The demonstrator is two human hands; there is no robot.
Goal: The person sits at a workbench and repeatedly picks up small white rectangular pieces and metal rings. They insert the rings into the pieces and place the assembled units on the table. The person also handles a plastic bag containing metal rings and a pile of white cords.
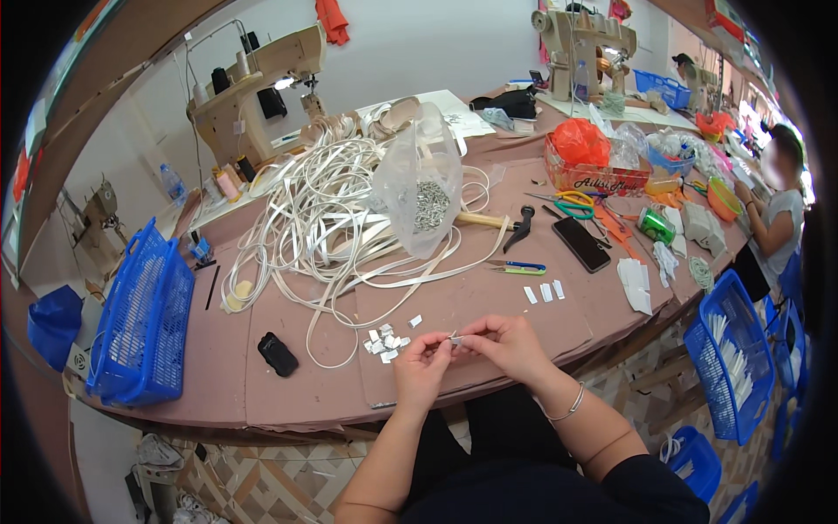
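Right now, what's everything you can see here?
Straps: many, white, centre
Clear bag: one, colourless, on straps
Small pieces: many, white, flanking hands
Hammer: one, black and tan, beside bag
Snips: one, blue and yellow, near hammer
Phone: one, black, right
Scissors: at least one, green, beyond phone
Box: one, red, back right
Can: one, green, right
Baskets: several, blue, left and right
Sewing machines: at least three, beige, back and left
Co-worker: at least one, pale shirt, far right
Left hand, right hand: two, bare, pinching a tiny piece, front
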